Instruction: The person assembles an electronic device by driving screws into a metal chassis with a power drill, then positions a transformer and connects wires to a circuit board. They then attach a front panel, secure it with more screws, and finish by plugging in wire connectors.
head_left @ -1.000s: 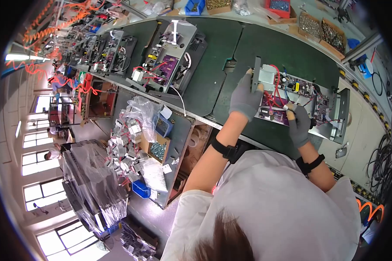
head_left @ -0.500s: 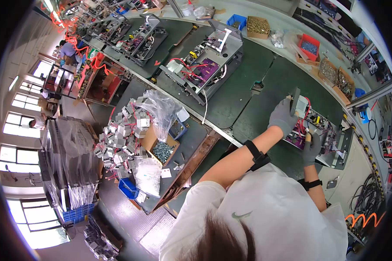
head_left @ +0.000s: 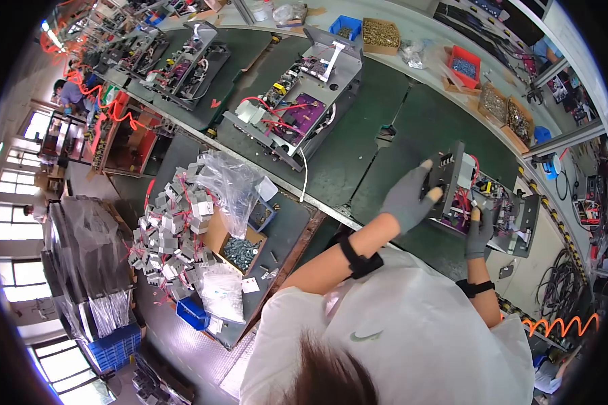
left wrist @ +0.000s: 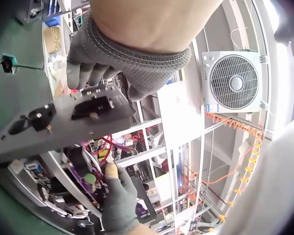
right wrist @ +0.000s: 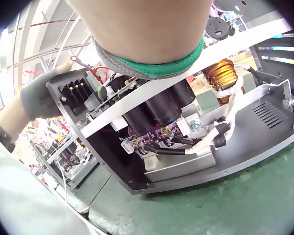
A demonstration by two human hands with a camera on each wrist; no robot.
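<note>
left hand (head_left: 407,199) grips panel (head_left: 452,169); right hand (head_left: 479,233) among wires (head_left: 463,199).

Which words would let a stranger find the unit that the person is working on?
Look along the green belt of open metal units. The nearest unit is meant. Only it has a gloved left hand gripping its end panel.

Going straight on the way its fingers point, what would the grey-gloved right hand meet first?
The grey-gloved right hand points into the open grey metal chassis. First in line looks to be the purple circuit board with red wires, just past its fingertips, though depth is hard to judge.
</note>
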